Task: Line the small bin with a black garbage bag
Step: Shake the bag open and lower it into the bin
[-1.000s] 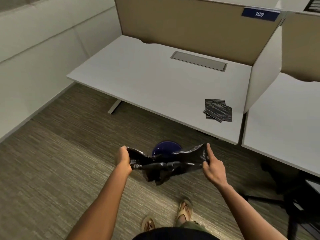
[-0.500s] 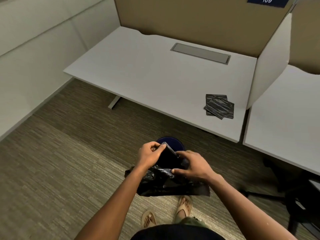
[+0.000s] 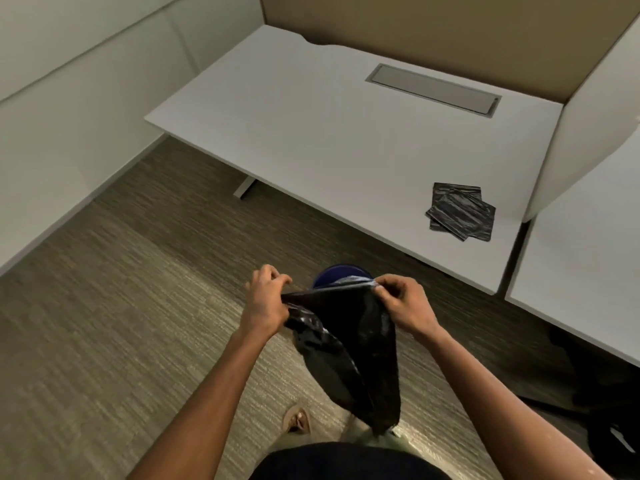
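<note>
A black garbage bag (image 3: 360, 344) hangs in the air in front of me, its top edge stretched between both hands and its body drooping toward my feet. My left hand (image 3: 266, 299) pinches the left corner of that edge. My right hand (image 3: 403, 303) pinches the right corner. Behind the bag, on the carpet by the desk's front edge, the small blue bin (image 3: 341, 274) shows only its far rim; the bag hides the lower part.
A white desk (image 3: 311, 126) stands ahead with folded black bags (image 3: 460, 211) near its right front corner. A partition panel (image 3: 588, 116) separates a second desk (image 3: 585, 265) on the right. A dark office chair base (image 3: 602, 393) sits at lower right. My sandalled foot (image 3: 297, 419) is below.
My hands were bunched together over the bag half a second ago; they have drawn apart, holding its top edge taut, and the bag now hangs longer below them.
</note>
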